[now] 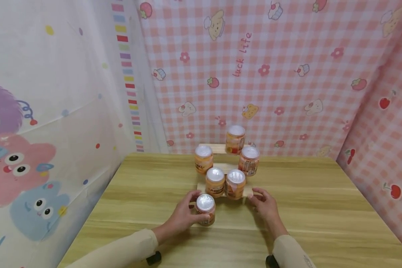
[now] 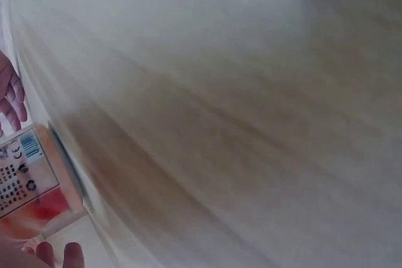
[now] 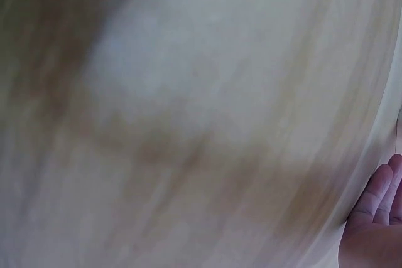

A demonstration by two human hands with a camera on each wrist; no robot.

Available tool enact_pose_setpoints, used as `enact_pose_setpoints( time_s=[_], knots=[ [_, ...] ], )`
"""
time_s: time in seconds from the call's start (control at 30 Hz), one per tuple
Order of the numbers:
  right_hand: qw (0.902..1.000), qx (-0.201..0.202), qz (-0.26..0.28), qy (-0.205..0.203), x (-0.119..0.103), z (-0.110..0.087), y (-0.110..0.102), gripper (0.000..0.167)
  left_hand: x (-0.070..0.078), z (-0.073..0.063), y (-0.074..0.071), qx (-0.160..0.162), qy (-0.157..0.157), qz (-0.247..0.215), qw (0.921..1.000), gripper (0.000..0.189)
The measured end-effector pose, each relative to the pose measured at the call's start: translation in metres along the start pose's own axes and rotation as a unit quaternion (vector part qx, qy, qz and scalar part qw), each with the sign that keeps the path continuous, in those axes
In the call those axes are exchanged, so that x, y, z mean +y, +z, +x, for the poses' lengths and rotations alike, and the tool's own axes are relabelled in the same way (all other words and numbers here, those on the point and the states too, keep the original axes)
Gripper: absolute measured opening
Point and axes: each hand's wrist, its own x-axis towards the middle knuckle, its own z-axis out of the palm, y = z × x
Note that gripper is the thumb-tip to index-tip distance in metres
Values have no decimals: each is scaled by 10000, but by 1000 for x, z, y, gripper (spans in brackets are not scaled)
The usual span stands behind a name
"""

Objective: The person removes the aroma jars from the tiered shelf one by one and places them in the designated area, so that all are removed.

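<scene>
My left hand point(image 1: 182, 214) is curled about a small orange fruit can point(image 1: 206, 210) with a silver lid, thumb across its front. This can stands upright before a small wooden stepped rack point(image 1: 248, 191). In the left wrist view, its printed label point(image 2: 28, 177) shows beside the fingertips. My right hand point(image 1: 266, 206) is at the rack's right end, with thumb and fingers apart and fingertips right by its lowest step. On that step two cans point(image 1: 215, 182) stand side by side. The middle step bears one can at the left point(image 1: 203, 160) and one at the right point(image 1: 249, 160); another can point(image 1: 235, 139) is on top.
The rack stands toward the back of a wood-grain table point(image 1: 305, 204). Behind it hangs a pink checked cloth point(image 1: 271, 89), and a white cloth with cartoon figures point(image 1: 87, 123) hangs at the left. Both forearms reach in from the front edge.
</scene>
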Motion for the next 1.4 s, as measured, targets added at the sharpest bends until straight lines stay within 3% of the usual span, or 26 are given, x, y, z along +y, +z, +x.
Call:
enact_pose_setpoints(
  time_s=[0.1,0.3,0.57,0.87,1.0,1.23,1.4],
  knots=[
    [10000,-4,2,-53,-3,0,0,38,3,2,-5,161,-4,142,9998,82],
    [9998,6,-74,-166,-2,1,-1,37,15,8,-14,575,180,-78,9982,70],
    [9997,42,-89,-206,3,-1,0,36,52,27,-28,1189,551,-296,9909,60],
    [9996,56,-7,-293,0,-2,-1,35,109,84,-32,1342,847,-562,9857,65],
    [9995,27,-6,-312,1,-1,-2,35,131,112,-29,1345,773,-436,9869,69],
    [9996,60,65,-284,3,1,-3,34,150,160,-14,1128,320,-321,9926,76],
    [9995,46,106,-286,4,0,-2,35,155,182,-2,1017,-13,-230,9945,76]
  ],
)
